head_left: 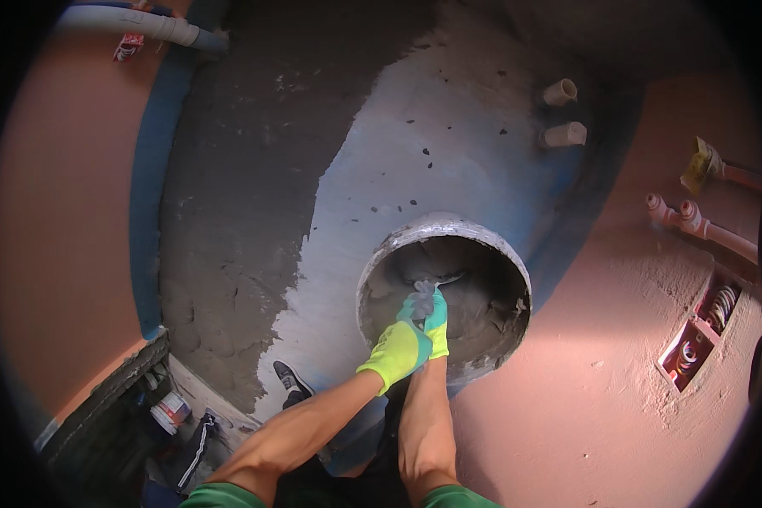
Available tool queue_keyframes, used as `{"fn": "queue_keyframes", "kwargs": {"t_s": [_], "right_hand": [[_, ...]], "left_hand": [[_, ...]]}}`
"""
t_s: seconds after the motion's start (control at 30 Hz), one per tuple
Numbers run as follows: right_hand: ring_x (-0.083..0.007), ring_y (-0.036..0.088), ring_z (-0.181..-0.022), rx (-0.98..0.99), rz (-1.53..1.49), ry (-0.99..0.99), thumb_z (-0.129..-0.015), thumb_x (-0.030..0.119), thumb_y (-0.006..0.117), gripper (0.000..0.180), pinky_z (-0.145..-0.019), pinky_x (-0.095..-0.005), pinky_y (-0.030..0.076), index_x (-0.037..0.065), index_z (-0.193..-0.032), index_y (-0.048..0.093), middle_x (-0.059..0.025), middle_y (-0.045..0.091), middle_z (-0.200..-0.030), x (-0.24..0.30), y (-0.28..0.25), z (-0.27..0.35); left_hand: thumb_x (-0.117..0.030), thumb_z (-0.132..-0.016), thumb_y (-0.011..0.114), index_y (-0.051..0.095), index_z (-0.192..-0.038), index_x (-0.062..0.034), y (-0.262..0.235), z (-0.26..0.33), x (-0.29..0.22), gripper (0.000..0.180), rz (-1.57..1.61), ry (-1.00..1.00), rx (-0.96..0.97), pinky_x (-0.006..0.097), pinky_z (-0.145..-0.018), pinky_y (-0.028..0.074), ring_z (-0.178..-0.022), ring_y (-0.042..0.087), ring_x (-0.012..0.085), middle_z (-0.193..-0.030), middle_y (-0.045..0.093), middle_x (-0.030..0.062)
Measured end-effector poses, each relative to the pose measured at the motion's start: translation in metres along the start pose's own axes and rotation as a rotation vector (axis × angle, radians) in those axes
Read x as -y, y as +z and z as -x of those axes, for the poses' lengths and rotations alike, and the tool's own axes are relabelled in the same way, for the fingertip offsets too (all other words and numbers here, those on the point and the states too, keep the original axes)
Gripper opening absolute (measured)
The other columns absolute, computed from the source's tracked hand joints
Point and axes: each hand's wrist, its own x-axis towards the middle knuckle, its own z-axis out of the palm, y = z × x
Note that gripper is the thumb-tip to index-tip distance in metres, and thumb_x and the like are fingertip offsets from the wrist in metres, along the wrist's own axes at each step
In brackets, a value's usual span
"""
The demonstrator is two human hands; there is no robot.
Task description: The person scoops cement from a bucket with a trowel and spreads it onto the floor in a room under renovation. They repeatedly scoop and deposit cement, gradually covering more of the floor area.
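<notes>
Currently | gloved hands together, grip unclear | round, pale-rimmed, crusted bucket | lumpy, dark grey mortar

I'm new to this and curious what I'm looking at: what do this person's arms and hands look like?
The left hand and right hand wear work gloves, bright yellow-green toward the wrists and teal toward the fingers, with grey at the left fingers. Small dark markings show on the left glove. The forearms are bare below short green sleeves.
</notes>
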Motion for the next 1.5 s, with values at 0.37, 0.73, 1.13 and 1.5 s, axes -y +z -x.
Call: {"fn": "queue_keyframes", "kwargs": {"t_s": [0.37, 0.73, 1.13, 1.5], "right_hand": [[-0.0074, 0.029, -0.037, 0.259, -0.091, 0.138, -0.100, 0.030, 0.046, 0.037, -0.038, -0.0247, 0.026, 0.020, -0.064, 0.041, 0.0094, 0.030, -0.047, -0.028, 0.038, 0.043], [-0.0056, 0.036, -0.042, 0.521, 0.019, 0.024, -0.102, 0.024, 0.043, 0.023, -0.038, -0.0237, 0.031, 0.008, -0.086, 0.049, 0.0079, 0.034, -0.057, -0.107, 0.053, 0.139], [-0.0044, 0.030, -0.042, 0.129, 1.235, -0.520, -0.100, 0.037, 0.052, 0.028, -0.035, -0.0215, 0.026, 0.009, -0.094, 0.055, 0.0066, 0.035, -0.058, -0.478, 0.013, 0.206], [-0.0093, 0.045, -0.044, -0.129, 1.711, -0.004, -0.097, 0.024, 0.055, 0.026, -0.041, -0.0261, 0.038, 0.001, -0.087, 0.063, 0.0005, 0.049, -0.056, -0.668, -0.121, 0.060]], "left_hand": [[-0.020, -0.085, 0.053, 0.055, -0.102, 0.0083, 0.004, 0.054, 0.019, 0.033, -0.097, 0.203, -0.201, 0.056, -0.073, 0.049, -0.082, 0.064, 0.0484, -0.084, 0.066, 0.0304], [-0.022, -0.092, 0.050, 0.052, -0.099, -0.0010, 0.014, 0.138, 0.113, 0.022, -0.002, 0.531, -0.190, 0.052, -0.051, 0.040, -0.053, 0.056, 0.0412, -0.062, 0.056, 0.0223], [-0.020, -0.089, 0.060, 0.058, -0.094, 0.0013, -0.116, 0.275, 0.413, 0.022, 0.462, 0.806, -0.392, 0.041, -0.049, 0.043, -0.055, 0.060, 0.0324, -0.069, 0.060, 0.0223], [-0.013, -0.088, 0.059, 0.066, -0.080, -0.0076, -0.184, 0.290, 0.609, 0.012, 0.952, 0.001, -0.384, 0.030, -0.052, 0.042, -0.058, 0.054, 0.0111, -0.064, 0.058, -0.0005]]}}
